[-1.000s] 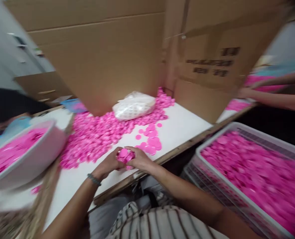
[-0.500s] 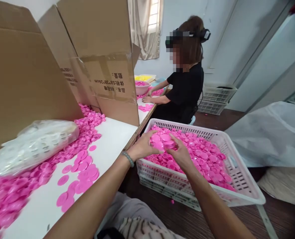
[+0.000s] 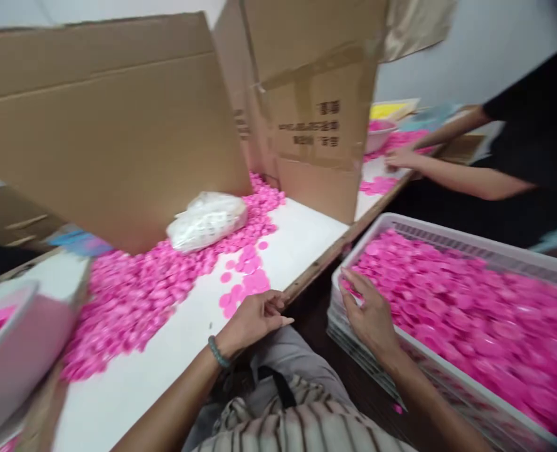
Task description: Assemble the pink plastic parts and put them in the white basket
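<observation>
My left hand [image 3: 253, 319] hovers at the front edge of the white table [image 3: 302, 238], fingers loosely curled and holding nothing, beside a small patch of flat pink discs [image 3: 243, 282]. My right hand [image 3: 370, 311] rests on the near rim of the white plastic crate [image 3: 448, 229], fingers spread and empty, touching the pink discs [image 3: 448, 301] that fill the crate. A big heap of pink discs [image 3: 137, 289] spreads over the table under an open cardboard box [image 3: 118, 125].
A white plastic bag [image 3: 207, 220] lies on the heap. A pink basin [image 3: 19, 339] with discs sits at the left. A person in black at the right has a hand [image 3: 401, 157] on their own discs behind the box flap.
Both hands carried a handful of pink discs from the table to the crate and let it go there. The left hand has come back to the table edge.
</observation>
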A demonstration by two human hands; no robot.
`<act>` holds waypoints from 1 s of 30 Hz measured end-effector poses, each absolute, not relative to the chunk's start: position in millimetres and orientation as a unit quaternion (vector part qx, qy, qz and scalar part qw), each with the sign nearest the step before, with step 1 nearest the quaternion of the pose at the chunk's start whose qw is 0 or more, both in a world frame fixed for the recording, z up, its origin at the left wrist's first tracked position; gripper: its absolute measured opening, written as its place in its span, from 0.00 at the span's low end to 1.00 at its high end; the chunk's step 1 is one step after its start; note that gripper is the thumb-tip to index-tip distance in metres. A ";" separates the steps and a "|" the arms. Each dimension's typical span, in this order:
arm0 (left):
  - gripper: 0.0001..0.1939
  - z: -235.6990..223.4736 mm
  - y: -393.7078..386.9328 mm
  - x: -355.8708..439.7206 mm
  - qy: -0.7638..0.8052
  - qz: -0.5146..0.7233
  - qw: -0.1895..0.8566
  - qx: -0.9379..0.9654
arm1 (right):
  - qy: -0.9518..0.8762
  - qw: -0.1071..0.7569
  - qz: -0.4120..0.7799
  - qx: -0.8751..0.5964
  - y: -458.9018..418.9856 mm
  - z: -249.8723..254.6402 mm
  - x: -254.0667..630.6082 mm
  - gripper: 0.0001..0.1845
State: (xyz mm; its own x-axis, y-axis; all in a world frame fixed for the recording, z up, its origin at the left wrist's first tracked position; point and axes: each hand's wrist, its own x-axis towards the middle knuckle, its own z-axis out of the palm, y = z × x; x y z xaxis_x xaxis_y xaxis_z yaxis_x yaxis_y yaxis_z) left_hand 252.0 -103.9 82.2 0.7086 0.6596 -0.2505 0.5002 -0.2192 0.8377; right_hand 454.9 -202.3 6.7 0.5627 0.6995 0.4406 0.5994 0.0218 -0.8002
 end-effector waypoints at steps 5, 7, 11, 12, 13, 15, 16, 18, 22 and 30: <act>0.19 61.8 -117.7 152.9 0.527 0.168 0.428 0.715 | -0.644 0.496 0.145 -0.563 -148.6 24.4 386.5 0.17; 0.19 54.6 -124.2 122.9 0.582 0.194 0.396 0.683 | -0.704 0.451 0.150 -0.528 -126.7 26.4 363.8 0.17; 0.18 44.3 -130.8 86.8 0.649 0.199 0.335 0.653 | -0.797 0.292 0.125 -0.514 -84.4 20.3 327.4 0.16; 0.18 41.8 -130.1 81.9 0.663 0.190 0.319 0.650 | -0.811 0.249 0.120 -0.516 -76.0 16.9 319.2 0.16; 0.18 39.0 -128.4 78.0 0.676 0.181 0.303 0.647 | -0.821 0.213 0.116 -0.516 -69.0 12.9 311.0 0.15; 0.20 32.3 -121.8 72.2 0.681 0.180 0.267 0.657 | -0.838 0.174 0.115 -0.505 -58.8 3.6 294.0 0.12; 0.20 28.6 -117.2 69.7 0.673 0.187 0.245 0.672 | -0.847 0.171 0.120 -0.488 -55.3 -1.4 285.1 0.11; 0.21 21.1 -106.2 64.3 0.645 0.201 0.193 0.711 | -0.866 0.186 0.142 -0.441 -50.4 -10.9 266.4 0.11; 0.19 11.2 -85.5 49.6 0.605 0.181 0.113 0.767 | -0.889 0.228 0.189 -0.350 -46.0 -20.5 234.6 0.12; 0.14 9.1 -73.3 30.7 0.571 0.194 0.104 0.791 | -0.820 0.196 0.184 -0.505 -47.9 -3.0 239.2 0.11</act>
State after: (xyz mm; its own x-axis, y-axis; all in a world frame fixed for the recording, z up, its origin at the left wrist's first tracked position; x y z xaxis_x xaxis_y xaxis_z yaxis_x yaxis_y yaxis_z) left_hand 30.7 -73.3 9.1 0.2722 0.9438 0.1873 0.8633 -0.3255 0.3856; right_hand 239.2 -47.9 -3.0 -0.4134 0.9005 0.1349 0.7566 0.4221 -0.4994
